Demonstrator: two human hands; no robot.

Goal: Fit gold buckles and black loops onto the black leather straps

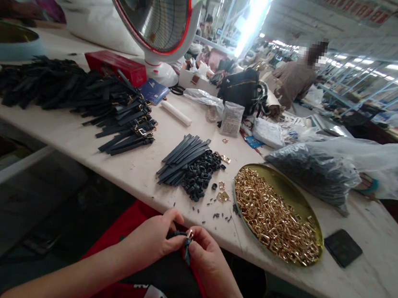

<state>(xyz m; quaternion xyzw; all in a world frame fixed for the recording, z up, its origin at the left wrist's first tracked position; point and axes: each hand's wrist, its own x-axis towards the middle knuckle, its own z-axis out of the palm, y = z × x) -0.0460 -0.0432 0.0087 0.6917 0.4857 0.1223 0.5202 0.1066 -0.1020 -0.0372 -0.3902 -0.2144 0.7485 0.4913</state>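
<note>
Over my lap, just in front of the table edge, both hands work on one dark strap [186, 256] with a small gold buckle [190, 234] at its end. My left hand [154, 235] pinches the strap on the buckle's left side. Thumb and fingers of my right hand [204, 252] close round the buckle and the strap end hanging below it. On the table ahead lie flat dark strap pieces [181, 159] beside a heap of small black loops [201, 173]. A round tray [297, 190] full of gold buckles [273, 218] stands to the right.
A large pile of buckled dark straps [65, 86] covers the left. Behind are a fan-shaped heater [158, 8], a red box [116, 66] and a white roll [176, 112]. A plastic bag [312, 170] and a black phone-like slab [343, 247] lie right. A person [294, 78] stands farther back.
</note>
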